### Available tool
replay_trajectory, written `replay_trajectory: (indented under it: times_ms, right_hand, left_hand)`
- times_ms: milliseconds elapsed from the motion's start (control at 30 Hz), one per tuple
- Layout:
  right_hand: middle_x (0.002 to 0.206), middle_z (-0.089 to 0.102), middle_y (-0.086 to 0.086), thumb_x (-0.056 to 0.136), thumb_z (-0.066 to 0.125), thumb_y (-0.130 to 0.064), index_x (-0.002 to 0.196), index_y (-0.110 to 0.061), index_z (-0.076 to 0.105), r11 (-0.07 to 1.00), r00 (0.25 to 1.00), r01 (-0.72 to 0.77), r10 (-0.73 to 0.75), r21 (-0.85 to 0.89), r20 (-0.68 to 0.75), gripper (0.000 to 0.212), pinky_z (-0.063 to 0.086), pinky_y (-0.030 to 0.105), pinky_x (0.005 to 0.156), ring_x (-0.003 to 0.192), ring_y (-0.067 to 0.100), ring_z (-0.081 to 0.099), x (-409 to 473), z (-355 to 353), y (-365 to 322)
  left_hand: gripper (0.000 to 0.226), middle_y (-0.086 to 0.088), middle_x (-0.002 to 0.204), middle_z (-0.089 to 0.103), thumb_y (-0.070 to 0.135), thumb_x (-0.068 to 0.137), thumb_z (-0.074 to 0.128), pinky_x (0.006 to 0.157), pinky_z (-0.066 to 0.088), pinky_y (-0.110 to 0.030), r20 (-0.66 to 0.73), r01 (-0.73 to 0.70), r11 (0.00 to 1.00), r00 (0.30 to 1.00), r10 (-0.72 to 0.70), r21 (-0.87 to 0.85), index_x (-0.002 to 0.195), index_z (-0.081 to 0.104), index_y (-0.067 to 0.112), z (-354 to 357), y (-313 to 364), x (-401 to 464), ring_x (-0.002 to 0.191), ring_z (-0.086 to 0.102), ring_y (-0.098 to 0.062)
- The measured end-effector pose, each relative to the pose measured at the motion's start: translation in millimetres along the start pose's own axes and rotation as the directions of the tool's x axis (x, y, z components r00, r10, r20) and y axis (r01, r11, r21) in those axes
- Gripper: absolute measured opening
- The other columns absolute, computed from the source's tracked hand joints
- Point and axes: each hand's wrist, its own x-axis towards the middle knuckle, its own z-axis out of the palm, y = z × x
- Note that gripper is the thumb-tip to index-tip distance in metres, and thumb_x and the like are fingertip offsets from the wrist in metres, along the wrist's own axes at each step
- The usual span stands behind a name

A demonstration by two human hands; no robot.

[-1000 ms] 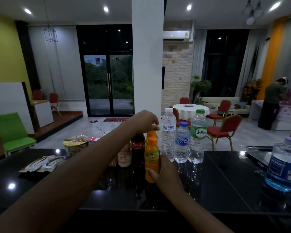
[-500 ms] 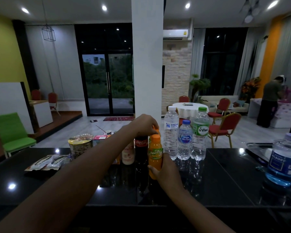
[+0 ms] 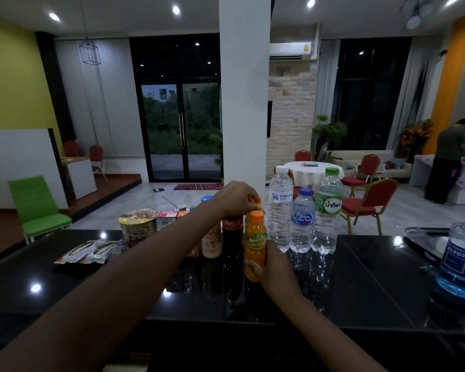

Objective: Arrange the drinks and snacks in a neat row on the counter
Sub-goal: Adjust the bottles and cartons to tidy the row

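Note:
On the black counter point(image 3: 360, 277) stands a row of three clear water bottles: Singha point(image 3: 279, 210), a short blue-capped one point(image 3: 303, 224) and a green-capped one point(image 3: 328, 210). Left of them are a Coca-Cola bottle point(image 3: 232, 232) and a small pale bottle point(image 3: 211, 244). My right hand point(image 3: 275, 269) grips the lower part of an orange juice bottle point(image 3: 255, 237) in front of the row. My left hand point(image 3: 236, 198) is closed over the top of a second orange-capped bottle point(image 3: 257, 201) just behind it, mostly hidden.
A cup of noodles point(image 3: 138, 226), a small carton point(image 3: 167, 218) and flat snack packets point(image 3: 89, 252) lie at the counter's left. A large blue-liquid bottle point(image 3: 459, 261) and a dark tray point(image 3: 424, 233) sit at the right. A person point(image 3: 446, 159) stands far right across the room.
Both hands keep their grips on the two orange bottles. The view has shifted slightly; the bottles hardly move relative to the water bottles.

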Motion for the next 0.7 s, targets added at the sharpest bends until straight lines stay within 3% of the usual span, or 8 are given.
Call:
replay_trajectory:
  times_ms: [133,233,333,433,533,700]
  right_hand:
    - [0.098,0.055,-0.016,0.076,0.077,-0.032,0.116,-0.029,0.048,0.999,0.999,-0.034,0.035,-0.015,0.023,0.05,0.034,0.006,0.066,0.086,-0.001,0.053,-5,-8,-6]
    - [0.097,0.049,-0.018,0.073,0.078,-0.037,0.109,-0.038,0.043,0.996,0.997,-0.034,0.028,-0.08,-0.072,0.051,0.035,0.013,0.066,0.087,0.0,0.049,-14,-16,-15]
    - [0.104,0.051,-0.01,0.073,0.078,-0.036,0.115,-0.027,0.046,0.979,0.978,0.031,-0.071,-0.2,-0.195,0.054,0.04,0.02,0.078,0.095,0.005,0.048,-22,-27,-30]
    - [0.114,0.058,0.003,0.075,0.078,-0.03,0.121,-0.016,0.05,0.958,0.958,0.111,-0.174,-0.265,-0.227,0.055,0.04,0.025,0.088,0.105,0.017,0.053,-19,-38,-52]
    - [0.125,0.056,0.005,0.078,0.075,-0.027,0.127,-0.014,0.05,0.914,0.943,0.214,-0.285,-0.345,-0.171,0.056,0.041,0.034,0.099,0.117,0.019,0.05,-12,-42,-74]
    - [0.149,0.038,0.003,0.084,0.069,-0.028,0.14,-0.016,0.04,0.829,0.923,0.337,-0.385,-0.447,-0.019,0.064,0.028,0.044,0.113,0.14,0.02,0.028,-14,-23,-89]
  left_hand:
    - [0.036,-0.004,0.108,0.072,0.033,0.083,0.074,0.072,0.054,-0.024,-0.001,0.004,0.998,1.0,-0.004,-0.056,0.115,0.068,0.018,-9,0,-9,0.09,0.066,-0.012]
    - [0.033,-0.001,0.103,0.072,0.033,0.08,0.077,0.072,0.058,-0.025,-0.041,0.006,0.994,0.999,-0.011,-0.112,0.109,0.069,0.019,-24,-5,-18,0.086,0.067,-0.009]
    - [0.028,0.001,0.096,0.072,0.033,0.08,0.076,0.071,0.059,-0.026,-0.145,-0.02,0.993,0.989,0.003,-0.115,0.103,0.07,0.017,-39,-13,-27,0.078,0.065,-0.003]
    - [0.024,0.005,0.091,0.07,0.034,0.082,0.074,0.075,0.058,-0.029,-0.242,-0.028,0.997,0.97,0.01,-0.07,0.1,0.07,0.018,-50,-24,-30,0.078,0.064,-0.004]
    - [0.027,0.004,0.095,0.07,0.035,0.084,0.071,0.078,0.057,-0.029,-0.273,-0.018,0.996,0.962,-0.007,-0.09,0.105,0.068,0.018,-54,-35,-28,0.082,0.064,-0.006]
    - [0.042,-0.005,0.115,0.068,0.037,0.088,0.067,0.086,0.053,-0.033,-0.149,0.051,0.997,0.987,-0.059,-0.057,0.124,0.061,0.016,-49,-47,-15,0.099,0.062,-0.015]
